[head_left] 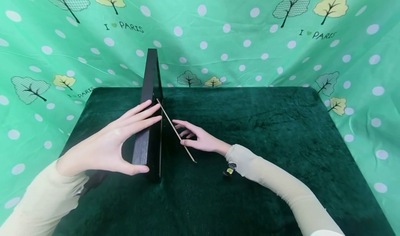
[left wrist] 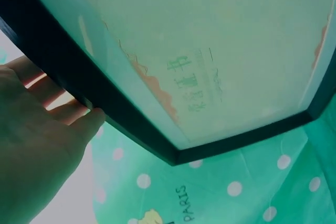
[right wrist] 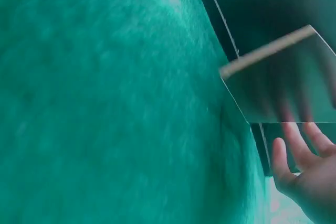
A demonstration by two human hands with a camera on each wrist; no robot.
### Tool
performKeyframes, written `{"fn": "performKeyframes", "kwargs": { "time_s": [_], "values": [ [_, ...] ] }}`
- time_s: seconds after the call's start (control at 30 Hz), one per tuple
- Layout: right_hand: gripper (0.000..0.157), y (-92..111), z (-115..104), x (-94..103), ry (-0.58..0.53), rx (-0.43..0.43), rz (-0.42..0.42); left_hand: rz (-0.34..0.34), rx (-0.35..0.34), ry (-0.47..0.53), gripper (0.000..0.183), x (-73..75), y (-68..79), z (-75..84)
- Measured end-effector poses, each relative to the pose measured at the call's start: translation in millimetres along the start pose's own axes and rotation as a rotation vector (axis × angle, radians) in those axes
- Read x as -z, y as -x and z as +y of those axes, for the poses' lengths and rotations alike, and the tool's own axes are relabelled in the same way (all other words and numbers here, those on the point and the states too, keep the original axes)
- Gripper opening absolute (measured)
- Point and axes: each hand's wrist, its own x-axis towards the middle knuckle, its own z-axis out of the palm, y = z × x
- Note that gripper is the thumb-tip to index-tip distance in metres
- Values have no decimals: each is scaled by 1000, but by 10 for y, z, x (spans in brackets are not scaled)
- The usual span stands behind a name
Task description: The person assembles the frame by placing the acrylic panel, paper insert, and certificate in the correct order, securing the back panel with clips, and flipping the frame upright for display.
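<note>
A black picture frame (head_left: 152, 74) stands on its edge on the dark green cloth. In the left wrist view its glazed front shows a certificate (left wrist: 210, 77) with an orange border. My left hand (head_left: 109, 142) holds the frame's upper edge, fingers reaching over it and thumb at the near end. Behind the frame a thin stand panel (head_left: 175, 130) slants out, glossy in the right wrist view. My right hand (head_left: 200, 138) is at this panel, fingers loosely bent and thumb overlapping its edge. Part of the right fingers is blurred against the panel.
Dark green plush cloth (head_left: 265, 132) covers the table. A green dotted curtain (head_left: 234, 38) with printed trees hangs around the back and sides. On the right wrist sits a black band with a yellow-green piece (head_left: 230, 170).
</note>
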Motion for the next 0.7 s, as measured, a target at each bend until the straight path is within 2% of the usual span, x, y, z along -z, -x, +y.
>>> {"fn": "performKeyframes", "kwargs": {
  "time_s": [0.23, 0.43, 0.57, 0.7],
  "values": [
    [61, 135, 41, 272, 30, 29, 16, 24, -23, -25, 95, -57, -66, -5],
    [57, 226, -7, 526, 44, -7, 70, 48, -29, -24, 95, -105, -112, 7],
    [54, 288, -155, 617, 53, -38, 108, 51, -18, -24, 96, -160, -173, 19],
    [43, 337, -347, 637, 99, -82, 145, 39, -11, -41, 99, -212, -239, 27]
  ]
}}
